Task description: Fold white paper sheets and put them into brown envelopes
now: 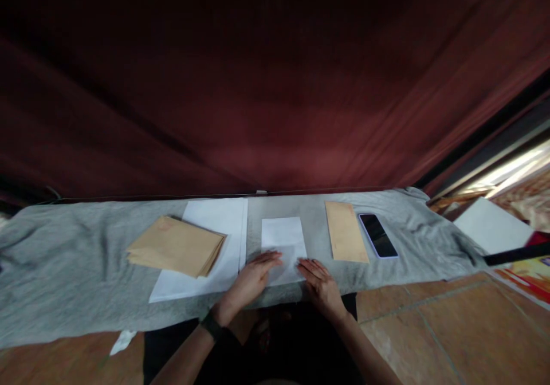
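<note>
Fingers [272, 255] of the left hand [252, 276] lie stretched out over the left side of the paper [282, 231], and those of the right hand [323, 289] reach to its lower right edge. Neither hand is clenched, and I see no pinch or lift: both look relaxed and flat, though from where I sit I can't judge how hard they press.

The paper lies on the grey cloth [60, 264], square in front of the wearer, between the white sheets [217, 216] on the left and a single brown envelope [346, 233] on the right. The phone [378, 236] is just beyond that envelope, well clear of the hands.

As for progress, I'd call this one mid-way. The paper is much narrower than the sheets, so I take it to be folded already, with the hands squaring or smoothing it; the feed is too soft for me to make out a crease. The lone envelope sits apart from the brown stack [176, 244], which rests partly on the sheets. I can't tell whether that envelope has anything inside. By my reading, most of the supply is untouched: several envelopes in the stack, and at least a couple of full sheets under it.
</note>
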Demonstrator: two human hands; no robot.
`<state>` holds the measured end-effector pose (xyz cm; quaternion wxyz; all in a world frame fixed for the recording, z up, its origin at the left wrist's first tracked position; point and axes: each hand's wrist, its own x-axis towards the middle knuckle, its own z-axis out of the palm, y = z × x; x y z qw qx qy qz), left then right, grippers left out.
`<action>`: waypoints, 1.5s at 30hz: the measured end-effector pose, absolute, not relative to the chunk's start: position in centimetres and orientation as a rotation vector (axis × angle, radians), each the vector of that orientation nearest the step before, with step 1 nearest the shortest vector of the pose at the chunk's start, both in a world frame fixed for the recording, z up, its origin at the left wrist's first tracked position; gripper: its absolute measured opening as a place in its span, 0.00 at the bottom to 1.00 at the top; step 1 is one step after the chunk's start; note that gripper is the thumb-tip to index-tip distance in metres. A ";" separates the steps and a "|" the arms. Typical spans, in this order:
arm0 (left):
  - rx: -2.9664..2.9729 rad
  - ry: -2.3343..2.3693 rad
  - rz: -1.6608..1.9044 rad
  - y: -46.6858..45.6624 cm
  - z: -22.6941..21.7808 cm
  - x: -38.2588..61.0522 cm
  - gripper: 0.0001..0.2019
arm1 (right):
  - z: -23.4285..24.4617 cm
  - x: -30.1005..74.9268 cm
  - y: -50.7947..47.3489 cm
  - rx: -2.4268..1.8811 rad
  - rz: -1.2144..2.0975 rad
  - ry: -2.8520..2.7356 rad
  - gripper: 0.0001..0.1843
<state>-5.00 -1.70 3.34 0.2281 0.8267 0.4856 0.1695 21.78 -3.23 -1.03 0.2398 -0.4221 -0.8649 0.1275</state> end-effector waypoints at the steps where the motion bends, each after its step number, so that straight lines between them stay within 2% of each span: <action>1: 2.314 1.328 0.465 -1.1 3.4 -4.3 0.26 | -0.9 21.6 -3.2 -1.163 0.335 -2.379 0.30; 3: 2.432 1.290 0.452 0.4 2.9 -2.6 0.24 | -0.7 21.4 -3.3 -1.183 0.322 -2.404 0.32; 10: 2.605 1.395 0.362 5.3 -0.1 1.8 0.26 | -0.9 21.3 -3.5 -1.217 0.296 -2.437 0.31; 20: 2.520 1.729 0.453 8.4 -0.9 0.9 0.29 | -0.9 21.2 -3.4 -1.190 0.273 -2.429 0.33; 30: 2.452 1.964 0.373 3.3 -0.5 -2.7 0.28 | -1.1 21.1 -3.6 -1.186 0.229 -2.414 0.29; 34: 2.523 1.809 0.393 -1.4 -0.4 -3.9 0.28 | -1.1 21.2 -3.6 -1.187 0.218 -2.423 0.28; 39: 2.567 1.536 0.384 -5.7 0.3 -5.2 0.32 | -1.1 21.4 -3.5 -1.161 0.256 -2.436 0.27; 45: 2.375 1.544 0.593 -5.5 0.9 -5.5 0.16 | -0.7 22.0 -3.9 -1.055 0.411 -2.418 0.25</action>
